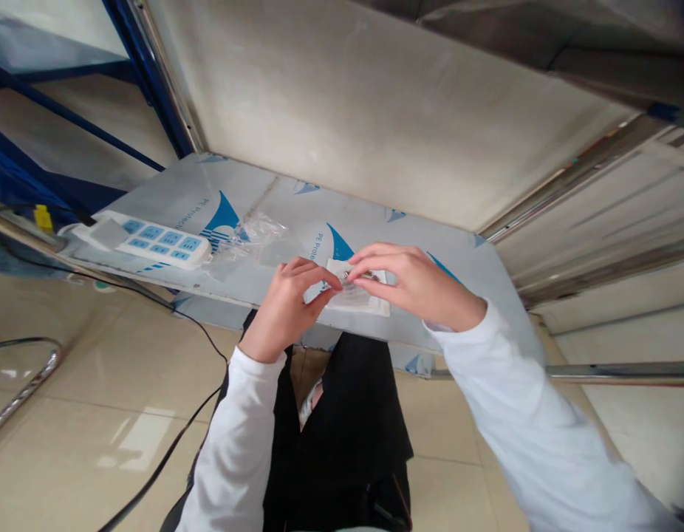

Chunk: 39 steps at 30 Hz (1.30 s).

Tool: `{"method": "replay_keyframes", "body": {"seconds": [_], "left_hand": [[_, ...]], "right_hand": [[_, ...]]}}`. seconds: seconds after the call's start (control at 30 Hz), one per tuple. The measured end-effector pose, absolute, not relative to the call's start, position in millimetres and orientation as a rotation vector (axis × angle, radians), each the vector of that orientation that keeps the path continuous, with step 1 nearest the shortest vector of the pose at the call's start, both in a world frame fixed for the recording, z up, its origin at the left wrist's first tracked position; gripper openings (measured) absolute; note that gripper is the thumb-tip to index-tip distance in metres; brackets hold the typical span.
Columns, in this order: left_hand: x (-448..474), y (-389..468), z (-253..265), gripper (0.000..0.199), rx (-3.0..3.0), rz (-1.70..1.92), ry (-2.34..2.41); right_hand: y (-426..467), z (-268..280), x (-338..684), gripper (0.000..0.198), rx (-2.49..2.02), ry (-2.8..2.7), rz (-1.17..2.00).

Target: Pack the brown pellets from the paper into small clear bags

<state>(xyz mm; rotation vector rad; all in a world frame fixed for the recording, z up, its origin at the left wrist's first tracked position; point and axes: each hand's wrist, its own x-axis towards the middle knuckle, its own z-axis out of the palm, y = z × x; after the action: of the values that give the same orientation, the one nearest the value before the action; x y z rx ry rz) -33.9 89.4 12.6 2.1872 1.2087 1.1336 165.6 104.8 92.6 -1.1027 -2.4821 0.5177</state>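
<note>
My left hand (296, 301) is closed in a pinch, thumb against forefinger, over the left side of a small white packet or sheet (378, 306). What lies between its fingertips is too small to make out. My right hand (413, 285) comes in from the other side, its thumb and fingers closed around a small shiny metal piece (368, 275) held just over the white packet. Part of the metal piece is hidden by the fingers. Beneath my hands, something clear like thin plastic seems to lie on the packet.
A white power strip (195, 255) with blue sockets lies at the left of the film-covered table (292, 222). Crumpled clear plastic bags (258, 233) are beside it. A black cable (170, 448) hangs to the floor. A pale panel (375, 111) stands behind, blue metal framing (154, 89) at left.
</note>
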Motion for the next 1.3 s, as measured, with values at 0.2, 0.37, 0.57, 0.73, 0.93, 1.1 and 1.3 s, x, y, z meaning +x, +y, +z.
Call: {"method": "replay_keyframes", "body": {"seconds": [0.2, 0.37, 0.57, 0.73, 0.93, 1.1, 1.3], "left_hand": [[-21.9, 82.4, 16.8, 0.019, 1.869, 1.179, 1.008], [-20.0, 83.6, 16.1, 0.015, 1.715, 1.155, 0.879], [-16.9, 86.3, 12.0, 0.019, 1.524, 1.066, 0.787], [-7.9, 89.4, 2.2, 0.022, 1.399, 1.096, 0.785], [-14.9, 87.9, 10.4, 0.037, 1.855, 1.027, 0.998], [3.1, 75.1, 13.4, 0.109, 2.225, 0.831, 0.981], [40.5, 75.7, -8.6, 0.041, 2.248, 0.742, 1.117]], "right_hand": [[105.4, 92.3, 177.6, 0.012, -1.159, -2.562, 0.725], [100.8, 85.8, 183.5, 0.014, -1.139, -2.483, 0.91], [93.7, 70.1, 190.5, 0.023, -1.149, -2.227, 1.186], [83.2, 50.4, 187.0, 0.021, -1.174, -1.916, 1.373], [74.6, 32.5, 194.1, 0.031, -1.313, -1.82, 1.331], [70.1, 33.7, 202.0, 0.027, -1.372, -1.917, 1.198], [60.7, 25.6, 199.9, 0.011, -1.451, -1.956, 1.073]]}}
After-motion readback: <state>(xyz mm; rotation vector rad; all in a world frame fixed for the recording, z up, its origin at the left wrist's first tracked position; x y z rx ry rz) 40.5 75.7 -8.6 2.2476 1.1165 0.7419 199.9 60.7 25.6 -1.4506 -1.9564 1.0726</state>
